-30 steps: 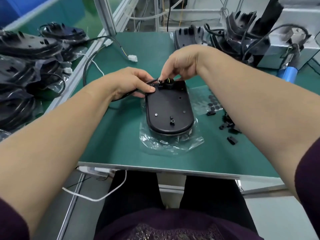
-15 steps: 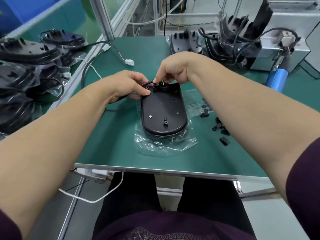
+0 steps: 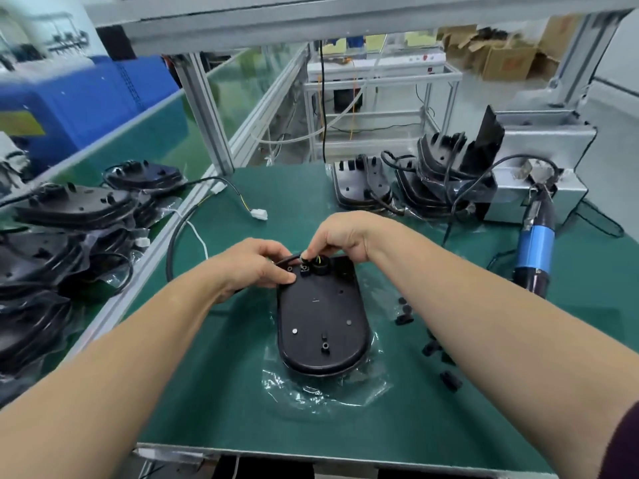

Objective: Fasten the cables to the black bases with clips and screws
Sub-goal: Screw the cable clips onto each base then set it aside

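A black oval base (image 3: 321,319) lies flat on a clear plastic bag (image 3: 311,388) in the middle of the green table. A black cable (image 3: 174,236) loops from the left and ends in a white connector (image 3: 259,214). My left hand (image 3: 256,267) grips the cable at the base's far left corner, thumb pressed on the base. My right hand (image 3: 340,236) pinches the cable's thin wires at the round port (image 3: 320,262) on the far end of the base. Small black clips (image 3: 432,347) lie scattered to the right of the base.
Stacks of black bases in bags (image 3: 52,236) fill the left bench. More bases with cables (image 3: 415,184) stand at the back right by a grey metal box (image 3: 539,160). A blue electric screwdriver (image 3: 534,250) hangs at the right. The table's front edge (image 3: 311,458) is near.
The view has tilted up, so the base and hands sit lower in the frame. Both hands keep their hold at the base's far end.
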`<state>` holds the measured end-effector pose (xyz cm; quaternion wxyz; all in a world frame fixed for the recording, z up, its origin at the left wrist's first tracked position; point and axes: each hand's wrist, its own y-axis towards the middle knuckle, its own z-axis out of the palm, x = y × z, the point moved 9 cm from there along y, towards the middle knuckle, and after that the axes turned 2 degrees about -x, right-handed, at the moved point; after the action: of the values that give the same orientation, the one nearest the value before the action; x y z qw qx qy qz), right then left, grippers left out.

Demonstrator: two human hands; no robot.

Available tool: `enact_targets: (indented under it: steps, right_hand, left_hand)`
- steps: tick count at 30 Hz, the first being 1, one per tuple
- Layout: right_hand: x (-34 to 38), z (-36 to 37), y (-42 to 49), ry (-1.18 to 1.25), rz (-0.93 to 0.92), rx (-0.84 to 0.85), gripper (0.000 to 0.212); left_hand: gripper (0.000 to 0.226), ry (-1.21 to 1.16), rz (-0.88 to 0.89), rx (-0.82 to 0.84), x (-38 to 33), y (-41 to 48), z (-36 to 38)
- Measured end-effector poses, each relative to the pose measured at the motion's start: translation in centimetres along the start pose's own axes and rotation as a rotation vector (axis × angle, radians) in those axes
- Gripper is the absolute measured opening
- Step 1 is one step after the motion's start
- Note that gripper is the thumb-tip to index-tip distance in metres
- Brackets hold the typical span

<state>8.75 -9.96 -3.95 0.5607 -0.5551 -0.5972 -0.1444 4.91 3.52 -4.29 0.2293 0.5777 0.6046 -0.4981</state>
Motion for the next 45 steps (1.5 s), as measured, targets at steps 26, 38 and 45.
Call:
enact_targets:
  steps: [26, 38, 45]
  right_hand:
    - [0.9, 0.5, 0.2, -0.270, 0.073, 0.207, 0.016]
    - [0.0, 0.6, 0.1, -0.182, 0.131, 0.254, 0.027]
    - [0.4, 0.4, -0.1, -0.212, 0.059, 0.216, 0.022]
  left_hand:
    - [0.021, -0.045, 0.002, 0.007, -0.2, 0.1, -0.1]
    - [0.022, -0.066, 0.003, 0.018, -0.6, 0.1, 0.2]
    - [0.021, -0.070, 0.009, 0.027, -0.8, -0.1, 0.4]
